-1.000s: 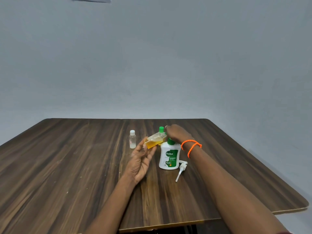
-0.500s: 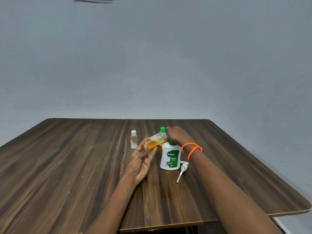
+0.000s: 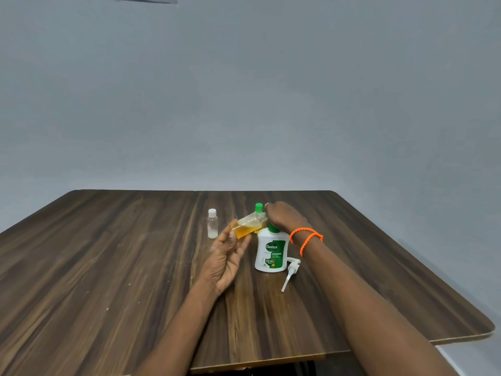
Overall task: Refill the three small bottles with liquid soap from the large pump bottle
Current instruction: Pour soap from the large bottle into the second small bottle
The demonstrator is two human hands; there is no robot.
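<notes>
So my left hand is pinching the small bottle of yellow soap, tipped sideways. My right hand curls at its neck, right above the Dettol bottle on the tabletop; can't tell what it's gripping.

I am in a plain room, which could be part of a home. A bare grey-blue wall rises behind my dark wood-grain worktop. A soap bottle stands on it.
</notes>
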